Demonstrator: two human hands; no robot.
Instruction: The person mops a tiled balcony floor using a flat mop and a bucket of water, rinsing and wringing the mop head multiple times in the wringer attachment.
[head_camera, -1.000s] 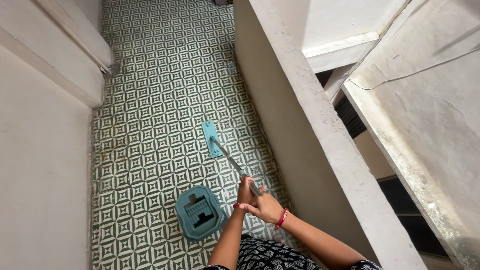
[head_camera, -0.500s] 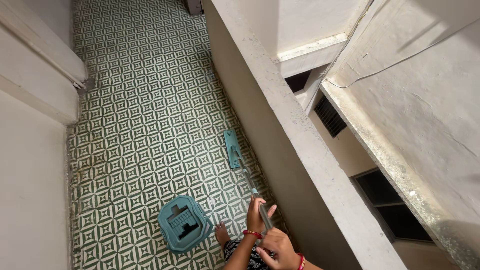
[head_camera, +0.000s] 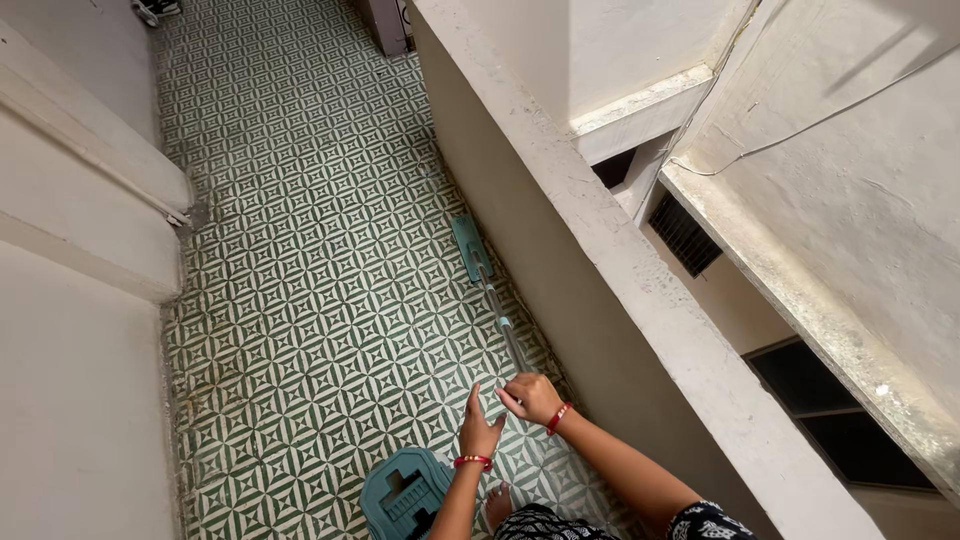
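A flat mop with a teal head (head_camera: 468, 248) lies on the green and white patterned floor, close to the parapet wall. Its metal handle (head_camera: 503, 325) runs back toward me. My right hand (head_camera: 532, 398), with a red bangle at the wrist, is closed around the near end of the handle. My left hand (head_camera: 480, 430), also with a red bangle, sits just left of it with fingers raised and apart, not clearly gripping anything. A teal mop bucket (head_camera: 402, 495) stands by my feet at the bottom edge.
The narrow tiled balcony floor (head_camera: 300, 250) runs away from me between a pale wall (head_camera: 80, 300) on the left and a concrete parapet (head_camera: 600, 250) on the right. Beyond the parapet is a drop with ledges and a vent.
The mop head has slid farther along the floor beside the parapet. My view has shifted forward, and my left hand has come off the handle and opened.
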